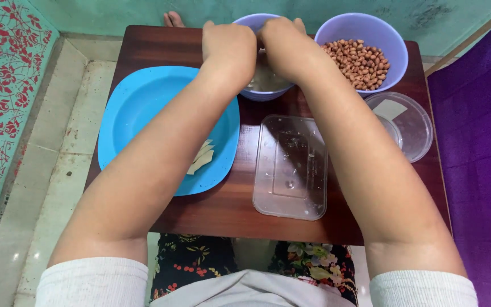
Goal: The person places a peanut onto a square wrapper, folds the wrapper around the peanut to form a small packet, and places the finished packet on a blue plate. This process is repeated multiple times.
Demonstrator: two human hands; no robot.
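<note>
Head view, left hand [229,46] and right hand [284,45] touching over a lilac bowl [265,91], fingers curled (grip hidden), peanut bowl [390,40] beside.

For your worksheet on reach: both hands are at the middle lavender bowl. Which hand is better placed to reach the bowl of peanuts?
Probably the right hand: the peanut bowl sits directly to its right, while the left hand would have to cross over it.

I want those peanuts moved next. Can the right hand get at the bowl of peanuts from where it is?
Probably yes: the right hand is over the neighbouring purple bowl, and the bowl of peanuts sits beside it, uncovered.
</note>
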